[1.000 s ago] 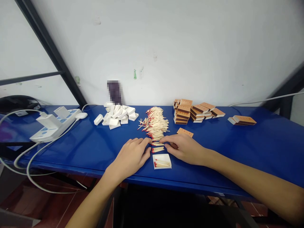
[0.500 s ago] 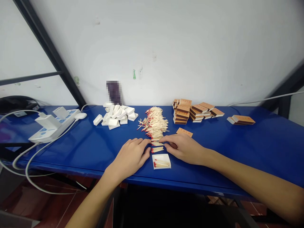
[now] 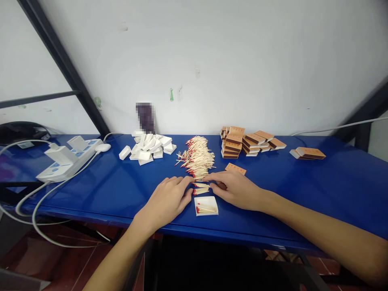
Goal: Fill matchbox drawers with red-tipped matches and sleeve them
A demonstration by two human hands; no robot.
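Note:
My left hand (image 3: 169,199) rests on the table with thumb and index finger apart, the fingertips at the red heads of some matches. Opposite it, my right hand (image 3: 239,190) has its index finger stretched out to the plain ends, its thumb apart and its other fingers curled. Between the hands lies a small row of matches (image 3: 201,190), in front of a large match pile (image 3: 198,157). Nearest me is an open white matchbox tray (image 3: 212,200) with several matches inside. An orange matchbox sleeve (image 3: 235,168) lies flat behind my right hand, partly covered by it.
White empty trays (image 3: 148,145) are heaped at the back left. Orange matchboxes (image 3: 235,139) are stacked at the back right, with more matchboxes (image 3: 311,152) farther right. A power strip (image 3: 60,173) with chargers and cables occupies the left end of the blue table (image 3: 121,194).
A few matches between my fingertips have shifted slightly toward me, closer to the small front row, and a gap now shows behind them. Both hands have barely moved.

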